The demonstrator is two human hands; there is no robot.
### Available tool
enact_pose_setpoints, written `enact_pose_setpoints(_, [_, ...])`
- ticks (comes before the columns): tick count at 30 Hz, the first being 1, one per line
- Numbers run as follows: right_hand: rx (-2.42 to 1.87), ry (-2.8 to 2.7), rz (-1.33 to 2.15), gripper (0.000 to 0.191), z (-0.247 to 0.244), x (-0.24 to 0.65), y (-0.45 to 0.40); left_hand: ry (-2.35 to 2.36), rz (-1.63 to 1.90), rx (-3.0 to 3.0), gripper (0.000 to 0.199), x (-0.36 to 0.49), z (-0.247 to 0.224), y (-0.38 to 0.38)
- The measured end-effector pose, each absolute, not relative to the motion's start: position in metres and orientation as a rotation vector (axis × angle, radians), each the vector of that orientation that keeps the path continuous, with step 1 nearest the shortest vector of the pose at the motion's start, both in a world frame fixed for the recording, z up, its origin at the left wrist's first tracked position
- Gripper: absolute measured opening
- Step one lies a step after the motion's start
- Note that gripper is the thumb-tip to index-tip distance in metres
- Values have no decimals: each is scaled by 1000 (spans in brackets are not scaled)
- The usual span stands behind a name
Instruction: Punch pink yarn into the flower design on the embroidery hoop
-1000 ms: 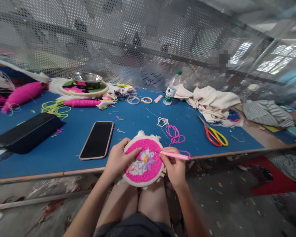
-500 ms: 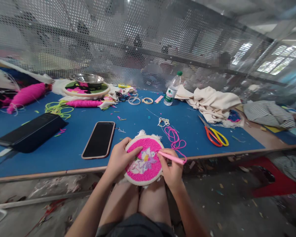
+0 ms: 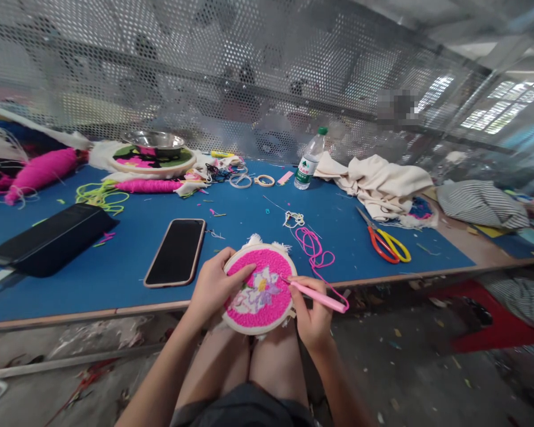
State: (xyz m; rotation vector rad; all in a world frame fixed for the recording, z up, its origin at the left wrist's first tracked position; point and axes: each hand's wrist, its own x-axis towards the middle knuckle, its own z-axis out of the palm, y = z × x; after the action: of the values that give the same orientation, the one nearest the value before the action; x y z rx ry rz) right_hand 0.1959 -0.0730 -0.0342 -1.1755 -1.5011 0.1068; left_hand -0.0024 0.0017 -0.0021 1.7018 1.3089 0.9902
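Observation:
My left hand (image 3: 218, 281) grips the left rim of a round embroidery hoop (image 3: 257, 331), its thumb lying on the pink looped stitching. A white and lilac flower (image 3: 263, 286) with a yellow centre stands out on that pink ground. In my right hand (image 3: 314, 311) is a pink punch needle (image 3: 318, 295), held like a pen. Its thin metal tip is at the stitching, right of the flower; whether it pierces the cloth I cannot tell. Pink yarn (image 3: 315, 246) leads from the handle's back end to a loose tangle on the table. The hoop is above my lap, against the table edge.
On the blue table (image 3: 244, 222) lie a phone (image 3: 175, 252), a black device (image 3: 48, 237) with a white cable, and scissors (image 3: 385, 240) with red and yellow handles. Behind them stand a water bottle (image 3: 309, 160), crumpled cream cloth (image 3: 378, 181) and a metal bowl (image 3: 153, 141) on another hoop.
My right hand has shifted slightly, and the punch needle's back end has swung right and down, its tip drawn a little clear of the fingers. My left hand keeps its hold.

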Motion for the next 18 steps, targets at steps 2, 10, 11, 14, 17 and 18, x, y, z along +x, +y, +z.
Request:
enact_pose_setpoints(2, [-1180,-1536,101,17,-31,196,-70,1307,987,1707,31,-3,-2,2])
enact_pose_setpoints(10, [-1260,-1650,-51,5,-16,195,-60,1249,995,1749,30,-5,-2,0])
enact_pose_setpoints(11, [-1264,-1652,-61,5,-16,194,-61,1240,999,1755,29,-5,-1,0])
enact_pose_setpoints(14, [-1245,-1654,-115,8,-23,191,-61,1215,1017,1765,29,-6,0,-1])
enact_pose_setpoints(17, [-1171,-1664,-193,11,-33,187,-60,1205,1034,1766,29,-5,1,-3])
enact_pose_setpoints(18, [-1151,-1667,-205,10,-35,186,-59,1211,1038,1763,30,-5,1,-3])
